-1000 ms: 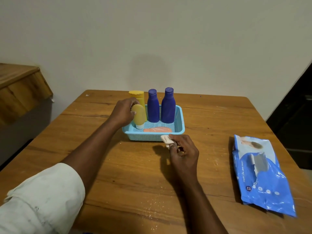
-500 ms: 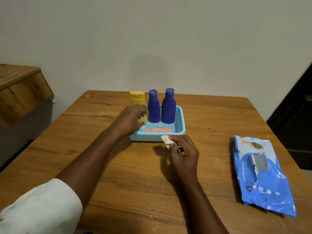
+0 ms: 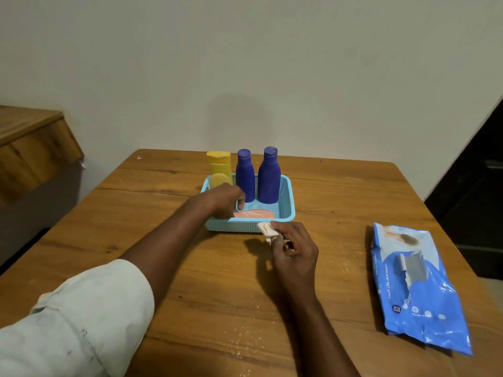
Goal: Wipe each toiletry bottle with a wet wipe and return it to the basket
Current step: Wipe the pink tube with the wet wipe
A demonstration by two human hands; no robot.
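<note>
The left hand (image 3: 224, 200) has let go of the yellow bottle (image 3: 219, 170), which now stands in the basket (image 3: 289, 198) behind it, and reaches, fingers curled but empty, over the pink bar (image 3: 254, 214). The right hand (image 3: 295, 250) pinches the wipe (image 3: 266, 229) just outside the basket's near wall. That bottle seems finished; the bar looks next.

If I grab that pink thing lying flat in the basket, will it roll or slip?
The pink item lies flat and looks oval, so it probably won't roll. Its smooth surface may be slippery. The left hand reaches over it; the right hand holds the wipe.
</note>
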